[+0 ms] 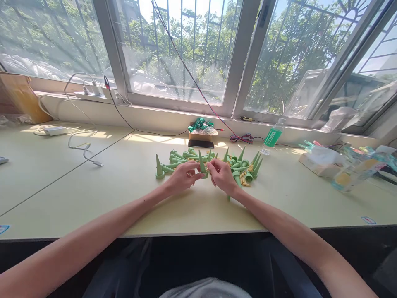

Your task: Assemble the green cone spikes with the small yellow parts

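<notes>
Fingers [197, 177] of the left hand [182, 176] are grasping a near-upright green cone [202, 163] left of the green-labelled bottle [273, 138], right hand [222, 176] touching its side, any pinch unclear, while other cones [257, 169] and yellow pieces [245, 182] nearer that bottle are lying loose, much seemingly remaining, finished ones indistinguishable.

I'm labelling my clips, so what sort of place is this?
Probably an indoor workspace: a long pale table below wide windows, with many green cone-shaped pieces gathered on it and a power strip near the glass.
</notes>
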Motion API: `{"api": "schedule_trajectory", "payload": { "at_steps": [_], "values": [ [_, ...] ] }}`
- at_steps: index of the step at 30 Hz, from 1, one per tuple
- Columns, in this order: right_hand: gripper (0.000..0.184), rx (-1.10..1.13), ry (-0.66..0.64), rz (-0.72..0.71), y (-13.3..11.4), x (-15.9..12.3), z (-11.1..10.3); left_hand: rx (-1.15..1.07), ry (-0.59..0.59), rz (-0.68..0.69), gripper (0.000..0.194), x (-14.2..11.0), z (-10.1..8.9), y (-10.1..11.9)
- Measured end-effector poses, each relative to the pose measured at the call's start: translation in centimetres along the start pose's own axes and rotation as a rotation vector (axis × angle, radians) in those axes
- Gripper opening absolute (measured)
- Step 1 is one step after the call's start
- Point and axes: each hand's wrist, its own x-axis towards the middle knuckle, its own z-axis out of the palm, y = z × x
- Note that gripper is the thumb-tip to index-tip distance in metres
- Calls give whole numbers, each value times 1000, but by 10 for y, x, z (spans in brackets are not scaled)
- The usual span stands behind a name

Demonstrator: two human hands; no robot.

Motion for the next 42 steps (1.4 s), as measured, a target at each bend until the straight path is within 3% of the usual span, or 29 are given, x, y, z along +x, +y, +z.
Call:
{"api": "schedule_trajectory", "payload": {
  "at_steps": [8, 13, 18, 23, 26, 34, 42],
  "values": [
    [35, 54, -45, 56, -1, -1, 0, 209, 88, 153, 26, 1, 1, -6],
    [35, 65, 0, 44, 1, 0, 3, 204, 128, 131, 23, 3, 4, -7],
    [35, 102, 60, 21, 1, 1, 3, -7, 135, -54, 40, 6, 5, -6],
    [37, 104, 93, -12, 0, 1, 2, -377, -40, -331, 49, 7, 5, -3],
    [35, 114, 52, -21, -1, 0, 1, -518, -144, -402, 57, 8, 5, 0],
    [36, 151, 8, -17, 0, -1, 0, -536, -183, -325, 50, 5, 2, -1],
    [37, 65, -17, 10, 0, 0, 0, -85, 34, -81, 34, -1, 4, 2]
  ]
}}
